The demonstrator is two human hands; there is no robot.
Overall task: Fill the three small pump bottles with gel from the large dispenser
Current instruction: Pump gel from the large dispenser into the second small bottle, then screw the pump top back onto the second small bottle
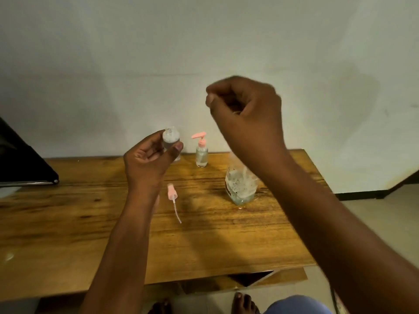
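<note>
The left hand [147, 159] holds a small open bottle [171, 141] upright above the far part of the wooden counter [90, 223]. The thumb and the fingers are curled around its body, so this grip is closed on the bottle. The neck of the bottle has no pump, and some clear gel shows inside.

The right hand [244, 114] is raised higher, to the right of the bottle and above the large dispenser [241, 184]. Its fingers are curled together and the thumb meets the fingertips — but the hand is blurred, and I cannot tell if something is pinched there.

The large dispenser stands on the right part of the counter, partly hidden behind the right arm. A second small bottle [201, 152], with a pink pump on top, stands upright at the far edge, between the held bottle and the dispenser. A loose pink pump [172, 198] with its thin tube lies flat on the counter, near the left wrist.

At the left edge there is a dark flat object [22, 164].
</note>
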